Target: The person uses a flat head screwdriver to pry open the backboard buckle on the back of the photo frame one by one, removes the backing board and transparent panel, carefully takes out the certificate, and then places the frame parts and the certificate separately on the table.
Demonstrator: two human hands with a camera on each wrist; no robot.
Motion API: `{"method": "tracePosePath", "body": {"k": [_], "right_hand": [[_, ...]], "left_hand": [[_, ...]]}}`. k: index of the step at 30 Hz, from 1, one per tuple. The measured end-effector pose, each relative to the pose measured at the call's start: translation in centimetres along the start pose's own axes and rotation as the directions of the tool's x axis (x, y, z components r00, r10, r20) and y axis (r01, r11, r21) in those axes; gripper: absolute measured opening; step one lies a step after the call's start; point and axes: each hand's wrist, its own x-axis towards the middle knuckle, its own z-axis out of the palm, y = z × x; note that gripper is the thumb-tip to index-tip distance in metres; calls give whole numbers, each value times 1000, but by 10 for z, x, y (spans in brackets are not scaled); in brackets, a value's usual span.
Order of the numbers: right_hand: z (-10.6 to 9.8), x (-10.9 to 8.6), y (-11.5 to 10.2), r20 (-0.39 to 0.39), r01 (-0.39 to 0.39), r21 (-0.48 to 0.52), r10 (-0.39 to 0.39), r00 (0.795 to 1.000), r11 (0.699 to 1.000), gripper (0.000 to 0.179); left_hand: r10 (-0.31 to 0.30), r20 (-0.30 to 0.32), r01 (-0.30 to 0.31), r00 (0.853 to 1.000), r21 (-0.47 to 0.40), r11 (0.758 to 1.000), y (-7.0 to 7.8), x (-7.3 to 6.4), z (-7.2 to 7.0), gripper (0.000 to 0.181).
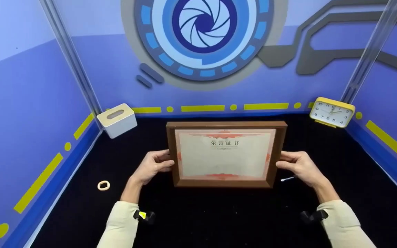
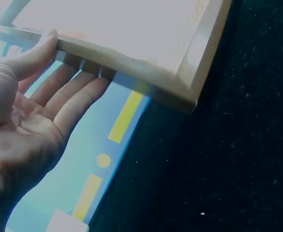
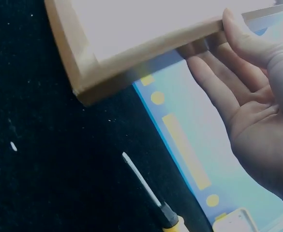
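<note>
"Frame (image 1: 224, 183) first: where is it?"

"Middle of the head view, over the worktop (image 1: 219, 217), tilted nearly upright with its certificate (image 1: 224, 162) showing. Whether the bottom edge touches down, I can't tell."

"And the hands?"

"Well apart from each other, both clamped on it: the left hand (image 1: 153, 167) at its left side, the right hand (image 1: 300, 167) at its right, thumbs on the front, fingers reaching behind."

"What could go wrong?"

"An uneven grip, I'd say. It's held at the two side rails only, so if one hand slackened before the other, it could swing and knock a lower corner."

"Anything in the way?"

"A screwdriver (image 3: 142, 180) lies near the right hand. Lowered over there, the wood could land on the shaft, then rock or get scratched."

"How's the surface?"

"Black, matt, dotted with pale specks; if those are grit, they might mark a front laid face down. A pale ring (image 1: 103, 185) lies off to the left."

"And the room?"

"A booth of blue-violet walls (image 1: 109, 69) with yellow dashes (image 1: 202, 108) low down and a big round motif (image 1: 204, 23) behind. Tissue box (image 1: 121, 124) in the back left corner, yellow-rimmed clock (image 1: 332, 113) in the back right."
</note>
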Motion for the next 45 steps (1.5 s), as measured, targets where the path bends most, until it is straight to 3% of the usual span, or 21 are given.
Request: {"method": "tracePosePath", "body": {"k": [7,10,14,17,21,25,29,32,38,45], "right_hand": [[9,4,-8,-111,5,-56,-11,994,998,24],[13,5,-11,-170,-36,-46,28,985,998,29],[19,7,-14,-195,-129,21,131,972,991,45],[22,7,-14,-185,-197,85,209,960,977,49],[24,6,-11,-142,-262,198,292,946,945,41],[26,6,-9,-115,-327,281,370,922,902,42],[29,7,-5,-91,-364,227,391,916,903,61],[31,7,-3,-53,-376,200,393,918,905,68],[37,7,0,49,-422,121,419,907,899,81],[42,4,4,67,-456,0,455,888,890,84]], "left_hand": [[121,-21,-121,992,-17,992,6,4,0,35],[92,-92,-93,991,0,996,7,5,2,33],[17,-184,-10,983,42,999,9,7,6,35],[-46,-209,56,977,44,997,9,6,7,39],[-156,-174,150,972,-43,988,5,4,4,41],[-269,-82,261,960,-89,961,1,3,3,35],[-292,28,293,956,-70,954,-3,2,3,64],[-301,68,304,951,-49,951,-7,2,4,87],[-324,80,325,943,-1,946,-15,2,8,91],[-356,25,356,934,10,934,-25,3,16,93]]}}
